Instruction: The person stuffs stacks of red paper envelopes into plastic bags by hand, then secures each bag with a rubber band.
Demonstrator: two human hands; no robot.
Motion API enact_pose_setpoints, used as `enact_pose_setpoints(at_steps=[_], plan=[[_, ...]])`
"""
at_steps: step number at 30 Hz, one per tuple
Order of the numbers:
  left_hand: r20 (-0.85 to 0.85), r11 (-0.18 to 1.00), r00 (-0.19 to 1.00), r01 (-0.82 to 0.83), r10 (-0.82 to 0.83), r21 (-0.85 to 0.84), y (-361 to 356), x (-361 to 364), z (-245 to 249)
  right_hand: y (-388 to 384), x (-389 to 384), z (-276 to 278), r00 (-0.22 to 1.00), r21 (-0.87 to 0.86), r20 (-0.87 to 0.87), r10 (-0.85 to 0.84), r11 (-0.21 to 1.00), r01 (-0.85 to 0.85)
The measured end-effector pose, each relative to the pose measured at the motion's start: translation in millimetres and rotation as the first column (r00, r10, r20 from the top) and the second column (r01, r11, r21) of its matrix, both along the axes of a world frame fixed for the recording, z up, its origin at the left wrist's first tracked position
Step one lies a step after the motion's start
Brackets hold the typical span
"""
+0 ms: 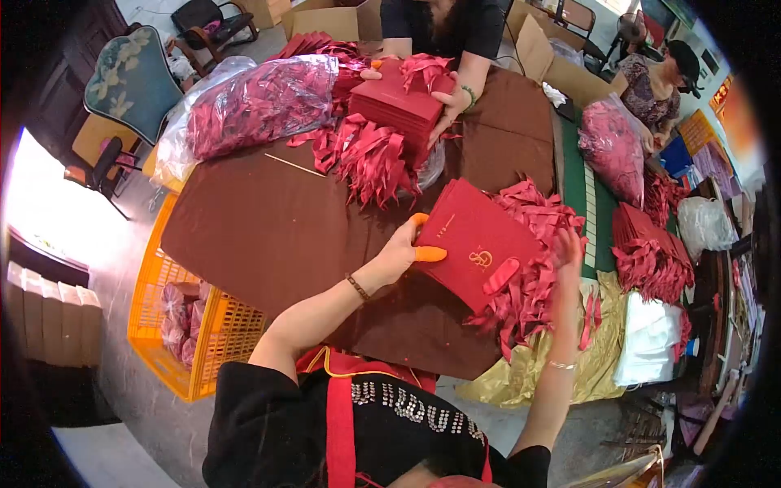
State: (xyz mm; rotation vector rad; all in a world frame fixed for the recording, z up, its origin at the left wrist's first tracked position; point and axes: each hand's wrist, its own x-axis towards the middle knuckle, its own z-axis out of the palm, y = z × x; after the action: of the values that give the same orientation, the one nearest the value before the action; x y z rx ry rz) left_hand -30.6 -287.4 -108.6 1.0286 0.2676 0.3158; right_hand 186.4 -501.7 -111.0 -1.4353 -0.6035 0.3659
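At 9 o'clock an orange crate (191,342) stands below the table edge, so the brown-covered table (268,228) ends close on that side. The brown cloth between the crate and the left hand (400,254) is the largest bare stretch in view. At 11 o'clock lies a clear sack of ribbons (260,102).

The left hand pinches the left edge of a red paper bag (476,240) near the centre. Its thumb and forefinger wear orange finger cots and are closed on the bag. The bag is lifted flat and tilted, with its gilt logo facing up and a short red strip, probably a ribbon, lying on it.

At 12 o'clock a co-worker's hands (451,102) steady a stack of red bags (399,102) behind a loose ribbon heap (374,163).

The right hand (567,248) is at the bag's right edge, over a ribbon pile (537,276). It is blurred, so I cannot tell whether its fingers grip.

The step looks like handling one bag together with its ribbon. Any move calls for a firm pinch and for keeping the bag flat. The right side is crowded, so the free room lies to the left.
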Motion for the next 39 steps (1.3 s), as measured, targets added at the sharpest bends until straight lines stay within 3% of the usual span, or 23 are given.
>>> enact_pose_setpoints(at_steps=[2,4,5,6,8,9,10,12,13,14,15,16,18,20,22,26,28,29,32,34,36,37,39], plan=[[0.02,0.972,0.996,-0.086,0.084,0.217,1.0,-2.0,-7.2,12.3,-77.1,46.5,0.976,-0.024,0.153,0.157,0.988,-0.155],[0.006,0.957,0.998,-0.064,0.065,0.282,-0.4,-6.7,-0.9,21.5,-102.6,35.0,0.973,-0.194,0.228,0.032,0.981,0.013],[-0.009,0.937,0.999,-0.047,0.053,0.347,-1.8,-8.8,3.7,30.1,-115.6,37.5,0.989,0.107,-0.138,0.06,0.993,-0.045],[-0.015,0.938,0.999,-0.021,0.028,0.347,-3.7,-11.3,8.2,27.6,-114.4,28.6,0.989,0.107,-0.144,0.035,0.994,-0.019],[0.009,0.961,1.0,0.021,-0.024,0.274,-5.6,-16.9,14.7,13.8,-101.7,3.1,0.889,-0.042,-0.452,0.074,0.994,-0.104],[0.001,0.961,0.999,0.047,-0.049,0.273,-3.7,-19.1,9.3,3.9,-94.7,10.7,0.775,-0.297,-0.629,0.07,0.899,-0.323],[0.057,0.96,0.994,0.077,-0.095,0.269,-0.1,-21.6,1.0,4.5,-98.5,15.6,0.773,-0.297,-0.632,0.053,0.905,-0.304],[0.104,0.956,0.981,0.135,-0.166,0.26,6.6,-28.0,-3.3,10.0,-111.3,26.5,0.856,-0.457,-0.506,0.104,0.81,-0.368],[0.071,0.942,0.981,0.15,-0.179,0.3,8.8,-30.5,1.1,16.0,-124.0,41.7,0.894,-0.234,-0.393,0.216,0.917,-0.324],[0.036,0.928,0.981,0.167,-0.19,0.333,11.6,-33.4,1.6,21.7,-125.8,33.8,0.895,-0.243,-0.406,0.185,0.922,-0.301],[-0.031,0.877,0.962,0.259,-0.27,0.405,24.5,-32.1,-25.7,27.8,-123.7,16.7,0.952,-0.168,-0.08,0.295,0.937,-0.305],[-0.096,0.784,0.94,0.328,-0.329,0.527,29.4,-33.7,-26.2,31.4,-123.9,1.5,0.895,-0.102,0.266,0.357,0.934,-0.342],[-0.128,0.728,0.918,0.378,-0.375,0.572,34.0,-37.5,-50.6,35.5,-130.0,-18.1,0.884,-0.162,0.268,0.383,0.923,-0.35],[-0.044,0.775,0.942,0.3,-0.333,0.555,31.0,-43.5,-63.8,35.8,-133.6,-26.5,0.867,-0.213,0.273,0.416,0.905,-0.368],[0.037,0.814,0.958,0.221,-0.285,0.537,28.0,-51.5,-60.4,34.5,-137.1,-25.7,0.894,-0.071,-0.051,0.444,0.892,-0.447],[0.114,0.88,0.958,0.191,-0.264,0.435,22.6,-59.3,-27.0,27.8,-127.8,-38.2,0.881,-0.241,0.088,0.464,0.869,-0.433],[0.229,0.868,0.926,0.165,-0.299,0.468,20.4,-59.3,-21.2,35.2,-131.4,-41.3,0.903,-0.191,0.123,0.411,0.903,-0.385],[0.214,0.929,0.947,0.158,-0.238,0.336,12.3,-59.7,-22.0,38.8,-133.6,-43.5,0.921,-0.139,0.155,0.357,0.931,-0.337],[0.073,0.92,0.987,0.108,-0.146,0.377,13.7,-50.8,-34.3,49.6,-124.9,-62.9,0.947,-0.186,0.172,0.272,0.953,-0.24],[0.059,0.944,0.993,0.075,-0.099,0.321,16.5,-45.4,-36.7,52.6,-122.2,-61.3,0.95,-0.274,0.107,0.295,0.927,-0.257],[-0.015,0.817,0.999,0.037,-0.035,0.575,22.6,-40.4,-48.9,54.8,-123.1,-53.6,0.947,-0.154,-0.11,0.303,0.936,-0.317],[-0.015,0.816,0.999,0.038,-0.036,0.577,22.4,-40.0,-46.2,54.9,-124.9,-45.8,0.947,-0.151,-0.109,0.302,0.937,-0.316],[0.091,0.816,0.991,0.028,-0.098,0.577,21.1,-43.4,-39.5,54.4,-130.4,-35.0,0.927,-0.077,-0.285,0.244,0.958,-0.276]])
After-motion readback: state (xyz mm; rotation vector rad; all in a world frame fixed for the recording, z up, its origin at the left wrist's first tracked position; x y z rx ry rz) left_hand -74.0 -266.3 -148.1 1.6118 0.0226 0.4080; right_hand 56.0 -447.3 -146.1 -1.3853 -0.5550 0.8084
